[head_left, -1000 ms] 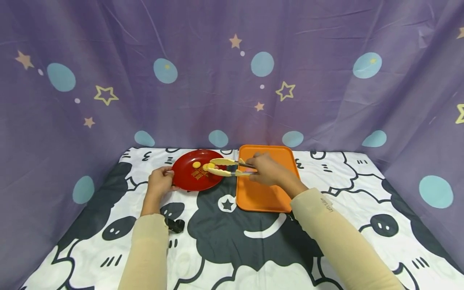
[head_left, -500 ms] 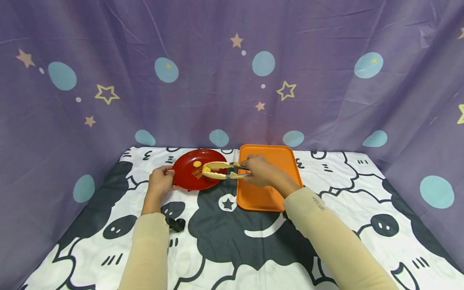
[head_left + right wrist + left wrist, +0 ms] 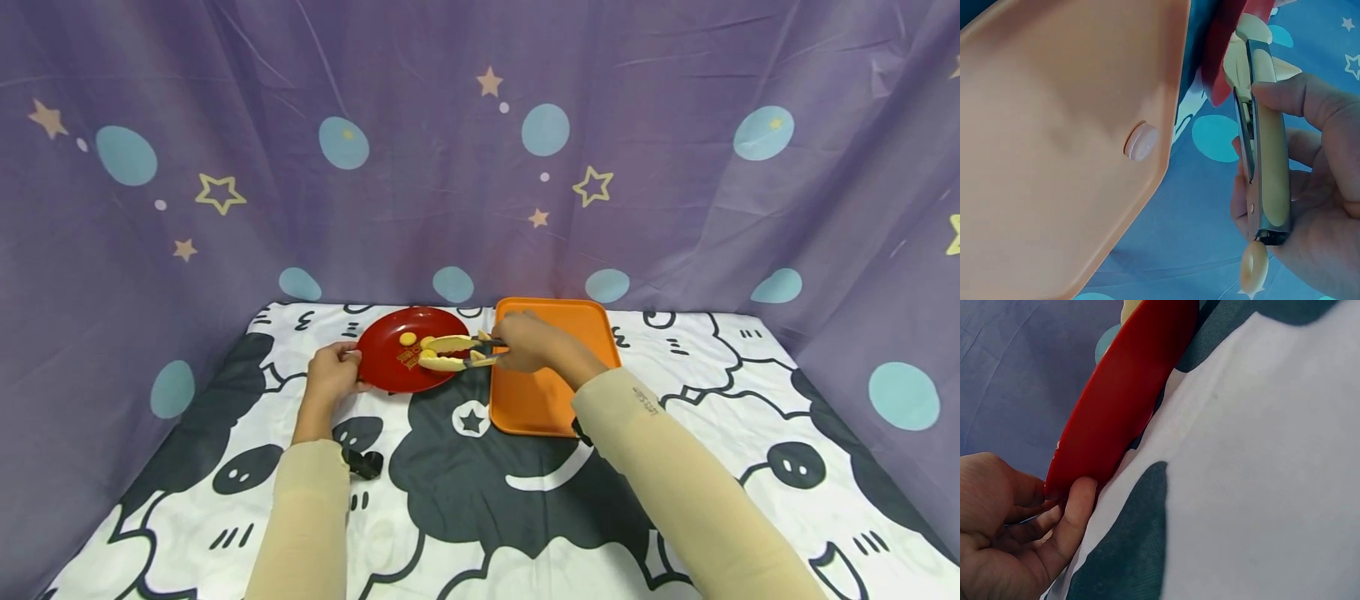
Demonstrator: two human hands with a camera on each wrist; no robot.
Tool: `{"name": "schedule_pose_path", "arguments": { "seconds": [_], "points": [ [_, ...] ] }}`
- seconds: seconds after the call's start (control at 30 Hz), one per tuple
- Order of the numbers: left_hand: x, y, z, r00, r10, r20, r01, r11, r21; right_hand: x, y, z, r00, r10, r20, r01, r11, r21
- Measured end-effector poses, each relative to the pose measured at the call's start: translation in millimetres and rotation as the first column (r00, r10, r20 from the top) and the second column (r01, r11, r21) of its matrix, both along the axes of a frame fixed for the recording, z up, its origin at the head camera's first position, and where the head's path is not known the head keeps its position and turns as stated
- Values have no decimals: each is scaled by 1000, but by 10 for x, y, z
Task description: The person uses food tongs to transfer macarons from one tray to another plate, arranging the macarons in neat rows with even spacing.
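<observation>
My left hand [image 3: 332, 372] grips the left rim of a red plate [image 3: 378, 367], with the fingers beneath the edge in the left wrist view. The plate stands tilted there. Small yellow round pieces [image 3: 407, 339] lie on it, beside printed gold lettering. With my right hand [image 3: 528, 342] I hold a pair of tongs [image 3: 450, 364] with cream-yellow tips and metal arms. Its tips reach over the right half of the plate, somewhat apart, right at two of the yellow pieces. In the right wrist view, thumb and fingers wrap the tongs' handle [image 3: 1270, 162].
An orange tray [image 3: 525, 408] lies right of the plate, under my right hand. One small round piece [image 3: 1142, 142] sits inside it near a corner. A black strap-like item [image 3: 363, 464] shows at my left wrist. A purple curtain [image 3: 480, 167] hangs behind the patterned tablecloth [image 3: 480, 517].
My right hand has moved left with the tongs. Their tips came together around the yellow pieces half a second ago and now stand apart. My left hand and the plate have hardly moved.
</observation>
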State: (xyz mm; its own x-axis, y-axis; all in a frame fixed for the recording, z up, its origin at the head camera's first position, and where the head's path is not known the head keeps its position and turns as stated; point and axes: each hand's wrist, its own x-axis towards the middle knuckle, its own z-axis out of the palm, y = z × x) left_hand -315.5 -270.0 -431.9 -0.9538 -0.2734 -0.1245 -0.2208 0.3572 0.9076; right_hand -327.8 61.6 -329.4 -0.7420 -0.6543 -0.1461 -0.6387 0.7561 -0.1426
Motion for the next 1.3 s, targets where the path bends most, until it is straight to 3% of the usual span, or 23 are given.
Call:
{"name": "schedule_pose_path", "arguments": {
  "seconds": [0.37,0.67,0.83,1.07,1.3],
  "points": [
    [3,15,13,1000,7,8,-7,1000,-8,16,4,-5,1000,-13,5,13,1000,-10],
    [-1,11,10,1000,0,6,0,1000,-19,135,160,-86,998,-38,-43,33,994,-108],
    [-10,-4,-17,1000,-2,-31,1,1000,-9,182,264,-136,997,-62,-41,53,980,-193],
    [-4,-16,-31,998,-5,-57,4,1000,-12,205,425,-184,993,-68,-97,43,971,-234],
    [6,0,-22,999,-10,-49,9,1000,-19,262,605,-189,990,-94,-103,64,962,-266]
  ]
}}
